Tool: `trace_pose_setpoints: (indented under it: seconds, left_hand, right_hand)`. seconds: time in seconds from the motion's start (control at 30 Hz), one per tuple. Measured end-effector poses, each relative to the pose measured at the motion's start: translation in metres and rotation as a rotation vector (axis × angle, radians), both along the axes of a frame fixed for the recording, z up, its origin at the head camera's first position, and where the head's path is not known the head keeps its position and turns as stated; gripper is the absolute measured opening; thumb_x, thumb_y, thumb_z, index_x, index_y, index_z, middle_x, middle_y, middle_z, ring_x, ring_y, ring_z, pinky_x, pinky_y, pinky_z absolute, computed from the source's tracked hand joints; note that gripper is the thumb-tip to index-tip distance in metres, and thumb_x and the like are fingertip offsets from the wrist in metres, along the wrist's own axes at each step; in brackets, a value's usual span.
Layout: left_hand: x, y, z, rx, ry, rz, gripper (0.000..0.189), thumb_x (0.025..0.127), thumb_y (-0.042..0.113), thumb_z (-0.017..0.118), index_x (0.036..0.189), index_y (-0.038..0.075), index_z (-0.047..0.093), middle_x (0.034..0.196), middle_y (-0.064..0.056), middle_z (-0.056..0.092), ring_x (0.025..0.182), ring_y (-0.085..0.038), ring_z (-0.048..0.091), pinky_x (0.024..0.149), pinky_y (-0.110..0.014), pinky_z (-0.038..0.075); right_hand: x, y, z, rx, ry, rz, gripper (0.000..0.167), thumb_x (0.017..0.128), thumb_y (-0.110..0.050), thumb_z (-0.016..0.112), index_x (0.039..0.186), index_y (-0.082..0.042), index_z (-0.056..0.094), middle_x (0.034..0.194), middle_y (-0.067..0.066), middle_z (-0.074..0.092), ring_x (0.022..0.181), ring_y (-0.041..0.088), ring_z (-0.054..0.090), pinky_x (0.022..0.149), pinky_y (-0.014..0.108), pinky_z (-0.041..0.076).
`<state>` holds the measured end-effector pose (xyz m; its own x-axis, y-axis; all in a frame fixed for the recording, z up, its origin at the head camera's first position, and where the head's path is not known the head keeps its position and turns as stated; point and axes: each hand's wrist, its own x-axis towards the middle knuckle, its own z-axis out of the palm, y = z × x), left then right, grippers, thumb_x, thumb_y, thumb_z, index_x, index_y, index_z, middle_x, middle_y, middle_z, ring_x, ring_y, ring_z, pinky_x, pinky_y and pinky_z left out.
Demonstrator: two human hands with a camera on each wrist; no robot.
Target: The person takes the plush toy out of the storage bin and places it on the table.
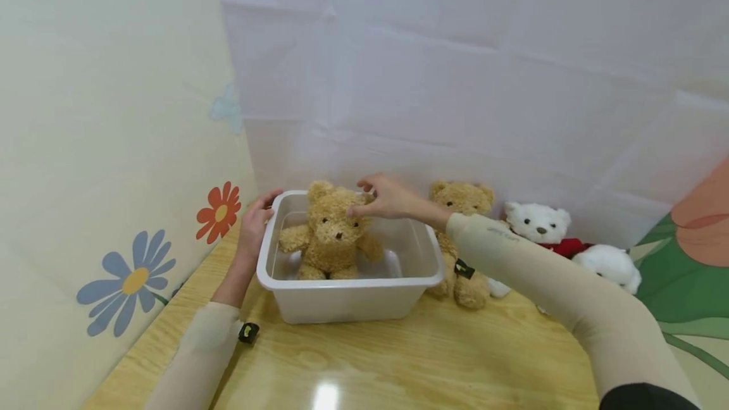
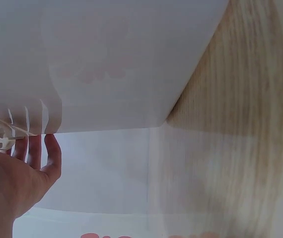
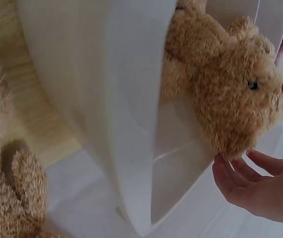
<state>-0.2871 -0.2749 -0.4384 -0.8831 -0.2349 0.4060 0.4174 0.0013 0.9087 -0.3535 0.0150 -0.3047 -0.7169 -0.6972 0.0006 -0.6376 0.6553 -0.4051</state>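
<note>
A fluffy light-brown teddy bear [image 1: 336, 233] sits upright in a white plastic tub [image 1: 353, 299], leaning towards its back wall. My right hand [image 1: 390, 198] is at the bear's head, thumb by the forehead and fingers spread near one ear. In the right wrist view, the thumb and fingertips of this hand [image 3: 265, 186] lightly touch the fur of the bear's head [image 3: 241, 94]. My left hand [image 1: 254, 226] holds the tub's left rim. Its bent fingers [image 2: 52, 153] lie against the tub's edge in the left wrist view; the thumb's contact is unclear.
Right of the tub sits a second brown teddy bear [image 1: 464, 198], partly behind my right arm. Farther right are a white bear [image 1: 536, 223] with red clothing and another white plush toy [image 1: 609, 266]. All stand on a wooden table [image 1: 342, 359] against a pale sheet [image 1: 398, 81].
</note>
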Motion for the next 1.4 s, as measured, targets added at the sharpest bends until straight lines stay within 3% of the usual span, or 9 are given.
trace_pose_setpoints:
  seconds: [0.1, 0.17, 0.33, 0.63, 0.7, 0.8, 0.93, 1.13, 1.4]
  left_hand:
    - [-0.001, 0.001, 0.001, -0.015, 0.007, 0.004, 0.047, 0.103, 0.003, 0.033, 0.145, -0.008, 0.049, 0.145, -0.026, 0.049, 0.125, -0.028, 0.048, 0.095, -0.021, 0.041]
    - [-0.002, 0.002, 0.002, -0.026, 0.009, 0.007, 0.047, 0.103, 0.003, 0.033, 0.145, -0.007, 0.05, 0.145, -0.025, 0.05, 0.125, -0.028, 0.048, 0.095, -0.022, 0.041]
    - [-0.002, 0.002, 0.003, -0.034, 0.003, 0.003, 0.047, 0.103, 0.004, 0.033, 0.146, -0.007, 0.049, 0.144, -0.024, 0.05, 0.125, -0.03, 0.048, 0.095, -0.022, 0.04]
    - [0.001, 0.0, 0.001, -0.005, -0.021, 0.003, 0.047, 0.103, 0.003, 0.032, 0.146, -0.006, 0.049, 0.145, -0.023, 0.049, 0.124, -0.026, 0.047, 0.093, -0.021, 0.041]
    - [0.002, -0.001, 0.002, -0.004, -0.017, 0.005, 0.047, 0.103, 0.003, 0.032, 0.146, -0.007, 0.048, 0.146, -0.023, 0.049, 0.124, -0.026, 0.047, 0.093, -0.021, 0.041]
    - [0.003, -0.002, 0.003, -0.008, -0.009, 0.012, 0.047, 0.103, 0.002, 0.032, 0.146, -0.008, 0.048, 0.146, -0.025, 0.048, 0.124, -0.026, 0.047, 0.094, -0.021, 0.04]
    - [0.003, -0.002, 0.003, -0.01, 0.001, 0.025, 0.047, 0.102, 0.0, 0.032, 0.144, -0.01, 0.048, 0.145, -0.027, 0.048, 0.124, -0.024, 0.048, 0.095, -0.02, 0.04]
    - [0.002, -0.003, 0.002, -0.007, -0.011, 0.025, 0.047, 0.103, 0.001, 0.031, 0.146, -0.008, 0.049, 0.145, -0.025, 0.049, 0.125, -0.025, 0.047, 0.096, -0.02, 0.04]
    - [-0.001, -0.002, -0.001, 0.023, -0.008, 0.009, 0.047, 0.103, 0.002, 0.032, 0.145, -0.007, 0.049, 0.145, -0.023, 0.049, 0.126, -0.027, 0.047, 0.096, -0.022, 0.04]
  right_hand:
    - [0.002, -0.005, -0.003, 0.007, 0.002, 0.019, 0.088, 0.085, -0.057, 0.076, 0.146, 0.002, 0.051, 0.135, 0.016, 0.059, 0.109, 0.024, 0.06, 0.093, 0.039, 0.049]
    - [0.003, -0.007, -0.005, 0.002, -0.009, 0.019, 0.083, 0.084, -0.056, 0.078, 0.139, 0.003, 0.056, 0.114, 0.014, 0.066, 0.086, 0.018, 0.059, 0.083, 0.035, 0.05]
    - [0.002, -0.013, -0.013, -0.028, -0.024, 0.025, 0.055, 0.08, -0.054, 0.083, 0.096, -0.004, 0.064, 0.066, 0.001, 0.044, 0.057, 0.011, 0.036, 0.059, 0.03, 0.038]
    - [0.007, -0.022, -0.023, -0.048, -0.037, 0.018, 0.052, 0.078, -0.049, 0.086, 0.077, -0.013, 0.049, 0.062, -0.004, 0.037, 0.055, 0.009, 0.035, 0.055, 0.027, 0.036]
    - [0.009, -0.025, -0.023, -0.053, -0.016, 0.024, 0.051, 0.078, -0.048, 0.086, 0.078, -0.011, 0.052, 0.063, -0.003, 0.039, 0.056, 0.01, 0.036, 0.055, 0.028, 0.037]
    - [0.015, -0.027, -0.024, -0.035, 0.005, -0.012, 0.063, 0.077, -0.052, 0.086, 0.106, 0.001, 0.066, 0.088, 0.007, 0.057, 0.077, 0.016, 0.053, 0.073, 0.03, 0.049]
    - [0.021, -0.028, -0.028, -0.04, -0.04, -0.096, 0.101, 0.076, -0.058, 0.084, 0.147, 0.004, 0.047, 0.137, 0.02, 0.051, 0.118, 0.03, 0.052, 0.099, 0.043, 0.046]
    - [0.025, -0.025, -0.036, -0.155, -0.183, -0.182, 0.104, 0.076, -0.054, 0.086, 0.154, -0.005, 0.038, 0.151, 0.016, 0.046, 0.129, 0.032, 0.05, 0.102, 0.046, 0.044]
    - [0.026, -0.025, -0.041, -0.255, -0.139, -0.232, 0.086, 0.079, -0.041, 0.085, 0.149, -0.008, 0.048, 0.146, 0.014, 0.051, 0.126, 0.031, 0.053, 0.098, 0.045, 0.047]
